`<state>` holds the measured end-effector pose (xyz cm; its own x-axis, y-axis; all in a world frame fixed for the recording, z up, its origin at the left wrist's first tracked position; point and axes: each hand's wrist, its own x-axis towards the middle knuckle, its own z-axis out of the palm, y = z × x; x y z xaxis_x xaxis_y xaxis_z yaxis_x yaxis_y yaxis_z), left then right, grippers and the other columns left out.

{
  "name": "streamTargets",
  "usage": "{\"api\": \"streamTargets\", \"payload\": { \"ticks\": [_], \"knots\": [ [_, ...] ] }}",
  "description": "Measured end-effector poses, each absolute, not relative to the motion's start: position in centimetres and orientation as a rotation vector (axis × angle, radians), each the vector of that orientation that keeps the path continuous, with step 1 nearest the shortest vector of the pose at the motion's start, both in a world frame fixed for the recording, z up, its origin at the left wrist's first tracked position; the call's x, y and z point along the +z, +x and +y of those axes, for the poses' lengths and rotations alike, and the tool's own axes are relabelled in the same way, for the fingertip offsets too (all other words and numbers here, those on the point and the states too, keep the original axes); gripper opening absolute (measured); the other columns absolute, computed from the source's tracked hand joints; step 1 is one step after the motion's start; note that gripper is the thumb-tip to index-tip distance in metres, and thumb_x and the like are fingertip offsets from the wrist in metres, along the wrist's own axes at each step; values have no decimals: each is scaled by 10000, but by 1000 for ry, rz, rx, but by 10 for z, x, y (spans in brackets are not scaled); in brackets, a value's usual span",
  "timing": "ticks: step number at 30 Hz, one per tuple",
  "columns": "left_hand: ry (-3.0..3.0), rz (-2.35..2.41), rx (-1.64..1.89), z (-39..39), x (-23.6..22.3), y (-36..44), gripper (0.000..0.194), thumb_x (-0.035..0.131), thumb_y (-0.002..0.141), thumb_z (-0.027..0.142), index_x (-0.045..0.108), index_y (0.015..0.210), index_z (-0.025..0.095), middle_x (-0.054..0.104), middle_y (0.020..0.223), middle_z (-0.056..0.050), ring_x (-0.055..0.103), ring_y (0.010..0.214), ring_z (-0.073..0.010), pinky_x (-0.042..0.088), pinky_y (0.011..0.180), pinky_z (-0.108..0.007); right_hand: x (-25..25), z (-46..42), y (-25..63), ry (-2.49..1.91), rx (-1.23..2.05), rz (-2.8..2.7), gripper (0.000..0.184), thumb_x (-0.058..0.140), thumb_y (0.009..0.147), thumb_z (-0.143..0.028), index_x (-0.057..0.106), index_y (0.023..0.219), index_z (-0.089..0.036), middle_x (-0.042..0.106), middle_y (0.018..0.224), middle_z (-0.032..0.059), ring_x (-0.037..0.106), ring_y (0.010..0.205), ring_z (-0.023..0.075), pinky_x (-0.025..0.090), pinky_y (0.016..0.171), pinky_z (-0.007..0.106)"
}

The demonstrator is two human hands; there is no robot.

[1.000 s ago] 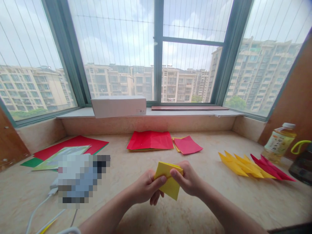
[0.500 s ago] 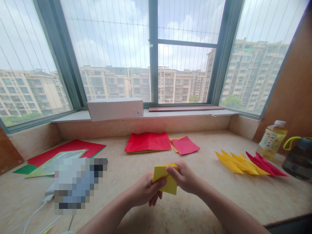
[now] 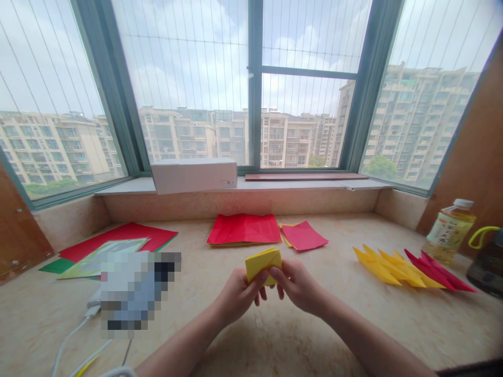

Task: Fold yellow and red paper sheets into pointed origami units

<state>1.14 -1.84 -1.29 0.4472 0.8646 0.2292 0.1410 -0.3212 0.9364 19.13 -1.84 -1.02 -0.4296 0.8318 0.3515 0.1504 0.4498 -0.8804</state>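
A small folded piece of yellow paper (image 3: 262,263) is held up above the countertop, in front of my body. My left hand (image 3: 242,294) grips its lower left side, thumb on the near face. On the lower right side my right hand (image 3: 295,283) pinches it, thumb also on the near face. The two thumbs nearly meet. Most of the fingers are behind the paper. Beyond my hands lie red sheets (image 3: 243,229) with yellow under them, and a smaller pinkish-red square of paper (image 3: 305,235) over a yellow one.
Pointed yellow folded papers (image 3: 387,267) and dark pink ones (image 3: 438,269) stand at the right, near a drink bottle (image 3: 450,230) and a dark flask (image 3: 487,262). At left are red and green sheets (image 3: 157,240), a blurred-out object (image 3: 133,293) and white cables (image 3: 65,335). A white box (image 3: 194,176) rests on the sill.
The yellow paper has risen and turned so that a folded edge now shows on top. My right hand has shifted from its upper right corner to its lower right side.
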Motion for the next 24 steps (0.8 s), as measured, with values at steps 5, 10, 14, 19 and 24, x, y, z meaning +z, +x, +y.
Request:
{"api": "streamTargets", "payload": {
  "ticks": [5,10,14,19,24],
  "knots": [
    [1920,1094,1212,-16,-1,5,483,657,834,456,582,1215,170,683,1073,-99,640,881,-205,493,677,-261,-11,-13,202,-1022,727,-2043,341,458,967,-416,595,787,-161,581,626,8,501,519,114,357,489,226],
    [2177,1160,1059,-18,0,0,275,559,899,430,639,951,173,669,864,-51,586,754,-172,420,647,-253,-5,-18,209,-1055,451,-2337,290,486,952,-322,584,724,-173,585,629,-1,443,553,107,269,524,245],
    [2272,1134,961,-24,1,2,315,478,936,397,530,717,176,531,617,17,457,571,-122,322,561,-246,-5,-25,202,-1048,499,-2362,347,483,961,-388,560,704,-168,523,586,-21,398,524,92,247,513,242],
    [1968,1015,970,-29,2,7,261,407,958,418,516,906,187,515,635,39,490,505,-112,343,476,-205,-10,-26,192,-951,908,-2145,393,457,964,-519,588,910,-151,580,737,1,480,623,110,350,545,209],
    [1833,961,963,-27,0,9,361,427,944,526,489,863,180,540,690,8,519,565,-112,383,495,-187,-14,-26,191,-911,1110,-2002,470,488,919,-605,584,964,-147,615,797,30,553,676,134,397,553,210]
  ]
}}
